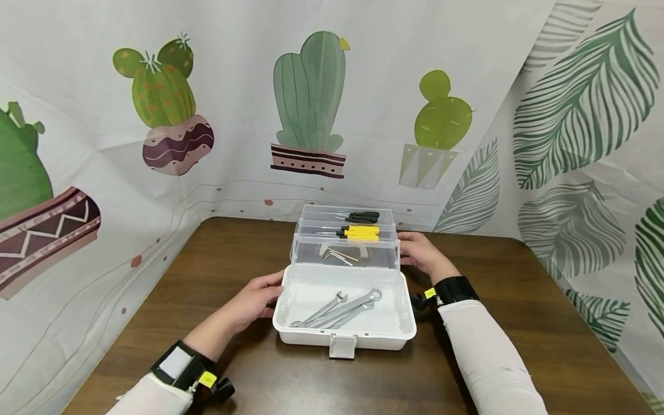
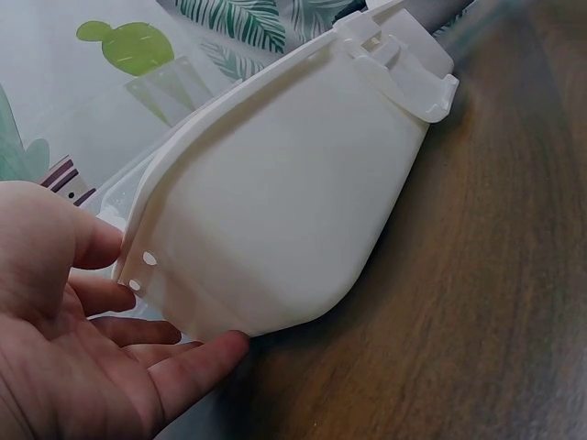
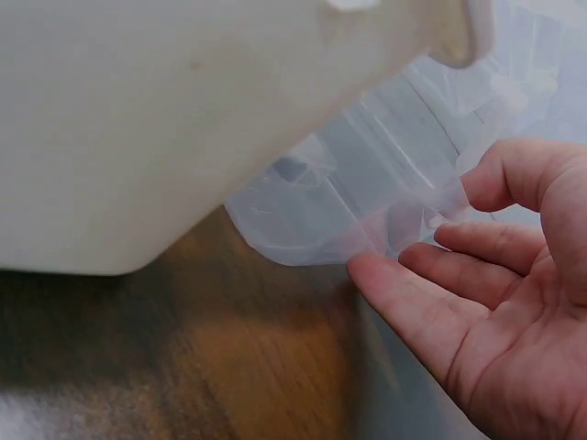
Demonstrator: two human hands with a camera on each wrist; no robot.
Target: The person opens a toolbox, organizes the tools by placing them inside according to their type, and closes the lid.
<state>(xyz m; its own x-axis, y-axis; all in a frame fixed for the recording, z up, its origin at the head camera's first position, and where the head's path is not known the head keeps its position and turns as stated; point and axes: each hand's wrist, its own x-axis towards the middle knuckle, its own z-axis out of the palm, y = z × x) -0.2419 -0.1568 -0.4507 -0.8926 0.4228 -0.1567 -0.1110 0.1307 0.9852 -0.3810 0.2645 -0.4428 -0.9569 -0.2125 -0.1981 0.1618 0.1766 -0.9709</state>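
Observation:
A white plastic toolbox stands unfolded on the table, its clear latch hanging at the front. Several silver wrenches lie in its base. Behind, clear tiered trays hold hex keys, yellow-handled screwdrivers and black-handled screwdrivers. My left hand touches the box's left end wall, fingers fairly straight; in the left wrist view the little finger lies along its lower edge. My right hand touches the right edge of the clear trays, fingers extended in the right wrist view.
The brown wooden table carries the box near its middle. A white cloth backdrop with cactus and leaf prints hangs behind the table and to both sides. A black camera strap circles each wrist.

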